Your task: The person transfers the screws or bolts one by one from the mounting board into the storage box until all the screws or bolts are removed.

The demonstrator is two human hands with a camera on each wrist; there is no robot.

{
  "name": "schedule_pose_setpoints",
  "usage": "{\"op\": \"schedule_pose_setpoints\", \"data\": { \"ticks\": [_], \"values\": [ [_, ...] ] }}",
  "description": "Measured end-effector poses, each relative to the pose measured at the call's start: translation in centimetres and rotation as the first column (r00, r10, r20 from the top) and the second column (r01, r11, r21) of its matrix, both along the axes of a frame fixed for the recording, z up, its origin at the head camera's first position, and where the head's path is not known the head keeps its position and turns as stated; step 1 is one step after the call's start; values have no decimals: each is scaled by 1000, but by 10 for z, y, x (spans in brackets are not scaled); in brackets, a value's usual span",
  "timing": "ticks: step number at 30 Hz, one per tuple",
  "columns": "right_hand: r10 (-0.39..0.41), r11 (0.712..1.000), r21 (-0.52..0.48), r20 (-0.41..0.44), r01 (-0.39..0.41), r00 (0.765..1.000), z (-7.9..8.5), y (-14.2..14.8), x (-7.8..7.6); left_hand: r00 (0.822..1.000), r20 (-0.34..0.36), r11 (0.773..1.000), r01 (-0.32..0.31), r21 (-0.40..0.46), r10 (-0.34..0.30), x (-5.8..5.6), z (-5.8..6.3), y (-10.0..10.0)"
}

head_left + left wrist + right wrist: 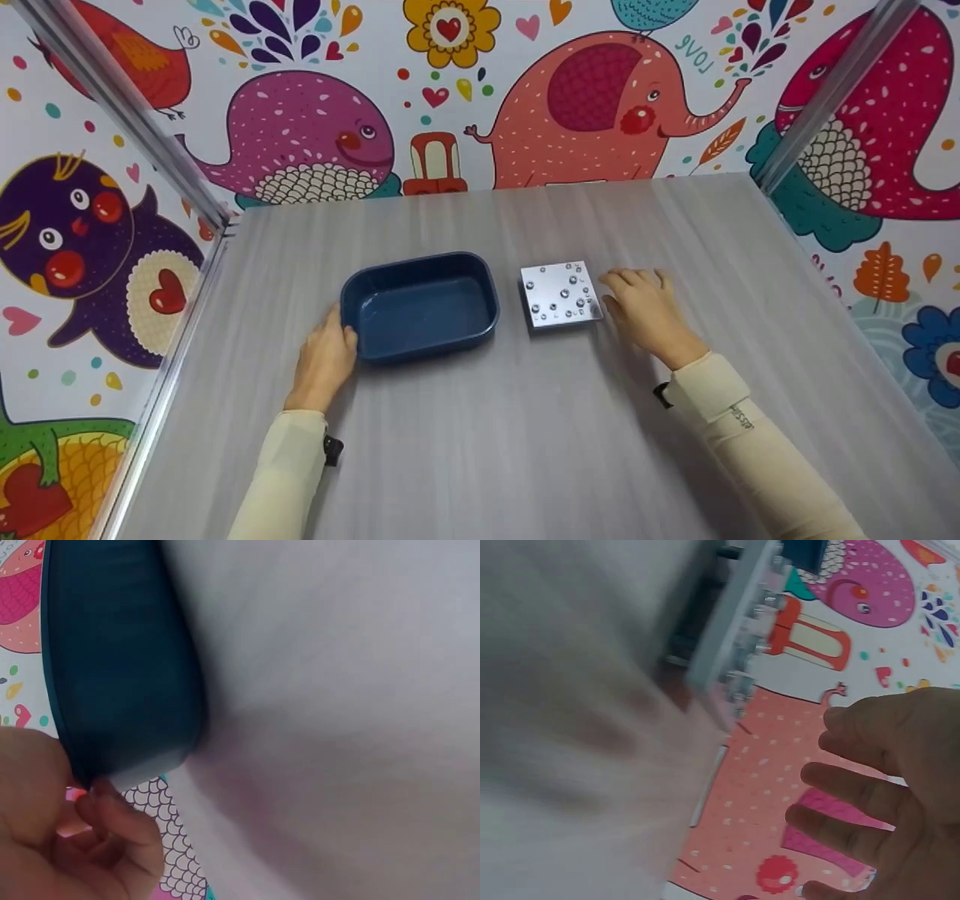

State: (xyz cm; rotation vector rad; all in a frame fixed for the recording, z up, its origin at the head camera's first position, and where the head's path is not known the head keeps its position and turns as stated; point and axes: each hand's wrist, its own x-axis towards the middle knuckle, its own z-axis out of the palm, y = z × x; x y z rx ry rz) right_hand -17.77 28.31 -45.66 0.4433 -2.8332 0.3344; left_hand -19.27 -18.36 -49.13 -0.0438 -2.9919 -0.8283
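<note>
A dark blue plastic basin with rounded corners stands on the table, its inside bare. My left hand holds the basin's left end, thumb and fingers at the rim; the left wrist view shows the hand pinching the end of the basin. Right of the basin sits a square silver metal plate with several bolts and nuts on top. Dark supports under the plate raise it off the table. My right hand hovers just right of the plate, fingers spread and holding nothing.
The grey wood-grain table extends around both things. Behind it is a wall with cartoon animals. Metal frame posts stand at the back corners, and a metal rail runs along the left edge.
</note>
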Motion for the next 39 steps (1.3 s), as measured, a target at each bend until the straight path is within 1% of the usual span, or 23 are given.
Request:
{"op": "schedule_pose_setpoints", "data": {
  "ticks": [5, 9, 13, 20, 24, 29, 35, 39],
  "values": [
    [-10, 1000, -16, 21, 10, 1000, -17, 1, -7, 1000, -18, 1000, 16, -4, -16, -2, 0, 2],
    [-14, 1000, -27, 28, 15, 999, -26, 0, -10, 999, -34, 1000, 22, -7, -22, -2, 1, 4],
    [0, 1000, -24, 12, 1, 1000, -28, -2, -11, 999, -36, 1000, 23, -5, -23, -3, 1, 4],
    [26, 999, 25, -54, -25, 998, -30, -7, -13, 1000, -14, 1000, 17, -14, -17, -3, 2, 4],
    [33, 998, 49, -81, -29, 996, -32, -8, -14, 1000, -23, 1000, 17, -22, -17, -3, 0, 3],
    [42, 998, 43, -111, -37, 993, -28, -9, -14, 998, -49, 999, 26, -30, -28, 0, 0, 2],
    [49, 999, 25, -143, -46, 988, -13, -13, -13, 998, -56, 999, 31, -35, -33, 1, -1, 1],
    [59, 998, 13, -170, -58, 984, -3, -20, -14, 998, -55, 999, 27, -36, -29, 0, -1, 2]
  ]
}}
